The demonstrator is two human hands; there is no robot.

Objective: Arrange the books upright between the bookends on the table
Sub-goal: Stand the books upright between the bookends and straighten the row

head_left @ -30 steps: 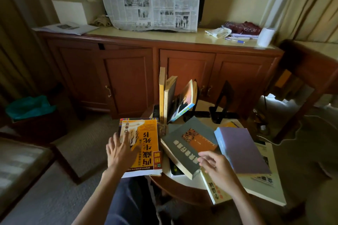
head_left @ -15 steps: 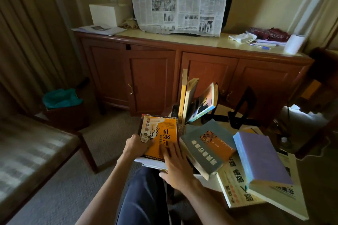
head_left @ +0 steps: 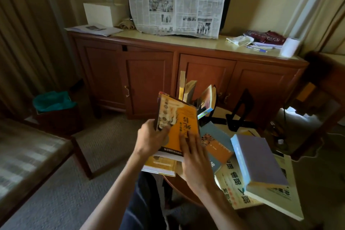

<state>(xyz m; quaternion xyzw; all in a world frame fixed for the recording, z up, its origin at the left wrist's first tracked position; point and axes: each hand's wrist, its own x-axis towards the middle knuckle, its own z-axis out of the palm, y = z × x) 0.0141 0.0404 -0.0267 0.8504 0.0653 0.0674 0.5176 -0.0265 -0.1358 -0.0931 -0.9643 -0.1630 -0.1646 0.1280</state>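
My left hand grips the left edge of an orange book, which is lifted and tilted up off the pile. My right hand lies with straight fingers against the book's lower right cover. Another orange book stays flat beneath it. Behind, three books stand leaning by a black bookend on the round table. A grey-blue book, a purple book and a large cream book lie flat to the right.
A wooden sideboard stands behind the table, with a newspaper hanging over it. A bin with a teal liner sits on the floor at the left. A cushioned bench is at the near left, a wooden chair at the right.
My left hand has lifted the orange book from flat to tilted upright. My right hand moved left from the grey-blue book onto the orange book's cover. The view shifted left.
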